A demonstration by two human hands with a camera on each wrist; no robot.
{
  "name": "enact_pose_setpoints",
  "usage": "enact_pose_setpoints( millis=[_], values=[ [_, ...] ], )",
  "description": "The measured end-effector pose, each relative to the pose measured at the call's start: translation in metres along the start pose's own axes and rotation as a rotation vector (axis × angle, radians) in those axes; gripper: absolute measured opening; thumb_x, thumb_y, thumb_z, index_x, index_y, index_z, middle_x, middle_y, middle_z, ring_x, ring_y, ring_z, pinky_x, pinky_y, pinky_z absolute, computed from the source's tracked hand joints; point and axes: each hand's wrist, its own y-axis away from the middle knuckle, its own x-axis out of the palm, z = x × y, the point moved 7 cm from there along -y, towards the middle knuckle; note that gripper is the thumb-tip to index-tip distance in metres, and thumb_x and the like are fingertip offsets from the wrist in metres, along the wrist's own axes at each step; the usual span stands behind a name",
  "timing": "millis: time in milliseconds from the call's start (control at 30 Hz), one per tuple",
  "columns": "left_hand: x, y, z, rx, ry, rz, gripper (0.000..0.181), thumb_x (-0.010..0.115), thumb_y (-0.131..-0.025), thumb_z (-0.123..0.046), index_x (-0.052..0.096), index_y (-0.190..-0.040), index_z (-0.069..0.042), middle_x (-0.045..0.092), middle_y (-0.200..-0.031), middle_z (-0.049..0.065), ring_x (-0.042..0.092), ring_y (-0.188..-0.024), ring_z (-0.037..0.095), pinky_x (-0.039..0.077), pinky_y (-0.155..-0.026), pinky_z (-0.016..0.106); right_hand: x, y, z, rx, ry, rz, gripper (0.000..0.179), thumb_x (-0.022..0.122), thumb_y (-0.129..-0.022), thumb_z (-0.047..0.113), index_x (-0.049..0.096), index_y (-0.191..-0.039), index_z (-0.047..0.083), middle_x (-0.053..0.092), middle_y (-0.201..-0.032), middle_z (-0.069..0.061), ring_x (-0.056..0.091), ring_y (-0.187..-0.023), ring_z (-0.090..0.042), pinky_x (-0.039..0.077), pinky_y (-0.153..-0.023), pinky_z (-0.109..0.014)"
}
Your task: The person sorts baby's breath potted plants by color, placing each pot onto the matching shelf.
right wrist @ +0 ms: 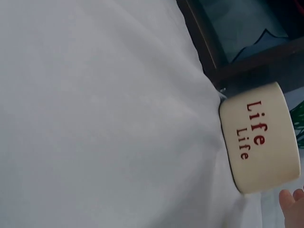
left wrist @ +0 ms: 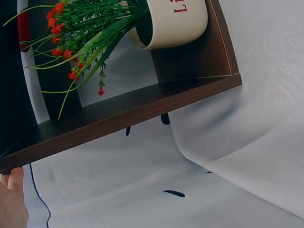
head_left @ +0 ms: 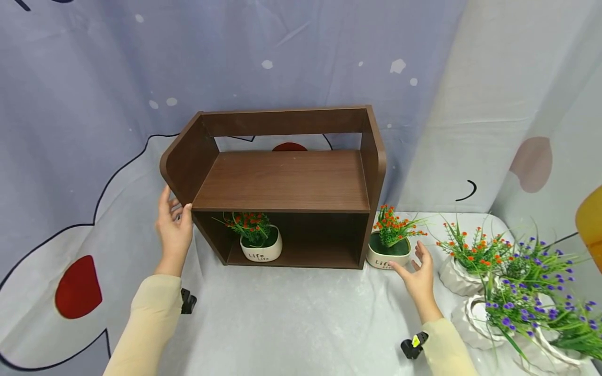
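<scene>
Right grip (head_left: pixel 416 277), fingers apart, was just beside the outer Life pot (head_left: pixel 386 257), right of the shelf (head_left: pixel 282 180); left grip (head_left: pixel 174 230), fingers relaxed, touched the shelf's left side. Work judged early: inner Life pot (head_left: pixel 261 253) stood in the lower compartment (head_left: pixel 324 253); white pots (head_left: pixel 463 277) were outside.

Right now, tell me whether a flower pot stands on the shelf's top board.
No, the only flower pot in the shelf sits in the lower compartment, beneath the top board.
</scene>
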Motion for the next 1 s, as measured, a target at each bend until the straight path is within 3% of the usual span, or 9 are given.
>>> enact_pose_setpoints(
  millis=[133, 233, 333, 567, 1000],
  values=[
    [0.001, -0.001, 0.0, -0.002, -0.003, 0.0, 0.058, 0.06, -0.09, -0.001, 0.039, -0.144, -0.009, 0.06, -0.113, 0.023, 0.061, -0.09, 0.029, 0.041, -0.069, 0.002, 0.0, -0.009, -0.006, 0.021, 0.017, 0.059, 0.095, 0.079, -0.073, 0.0, 0.021, -0.148, -0.003, 0.026, -0.146, -0.031, 0.027, -0.135, -0.046, 0.031, -0.106, -0.059],
    [0.001, -0.001, 0.0, 0.002, -0.006, -0.001, 0.058, 0.06, -0.091, -0.001, 0.039, -0.144, -0.009, 0.059, -0.113, 0.024, 0.061, -0.091, 0.034, 0.041, -0.07, 0.002, 0.0, -0.014, -0.011, 0.052, 0.037, 0.103, 0.097, 0.078, -0.075, 0.002, 0.017, -0.15, -0.001, 0.025, -0.146, -0.033, 0.025, -0.136, -0.047, 0.03, -0.107, -0.059],
    [0.001, 0.0, 0.001, 0.005, -0.01, -0.001, 0.057, 0.059, -0.091, -0.001, 0.039, -0.144, -0.011, 0.059, -0.113, 0.024, 0.061, -0.09, 0.026, 0.041, -0.071, 0.002, 0.001, -0.02, -0.018, 0.073, 0.061, 0.135, 0.098, 0.079, -0.075, 0.003, 0.015, -0.15, -0.001, 0.024, -0.146, -0.033, 0.025, -0.135, -0.048, 0.029, -0.108, -0.058],
    [0.001, 0.0, 0.001, -0.01, -0.001, 0.011, 0.058, 0.058, -0.092, 0.0, 0.038, -0.145, -0.012, 0.058, -0.115, 0.025, 0.051, -0.085, -0.009, 0.041, -0.072, 0.002, 0.007, -0.028, -0.028, 0.085, 0.111, 0.252, 0.102, 0.079, -0.076, 0.006, 0.009, -0.15, -0.002, 0.019, -0.148, -0.034, 0.027, -0.133, -0.05, 0.029, -0.109, -0.058],
    [0.001, 0.001, -0.001, 0.008, 0.006, 0.007, 0.058, 0.058, -0.092, -0.001, 0.038, -0.145, -0.013, 0.058, -0.115, 0.024, 0.049, -0.084, -0.015, 0.04, -0.071, 0.002, 0.016, -0.039, -0.029, 0.131, 0.159, 0.383, 0.105, 0.077, -0.077, 0.01, 0.003, -0.148, -0.008, 0.014, -0.149, -0.034, 0.021, -0.135, -0.049, 0.026, -0.11, -0.056]
  ],
)
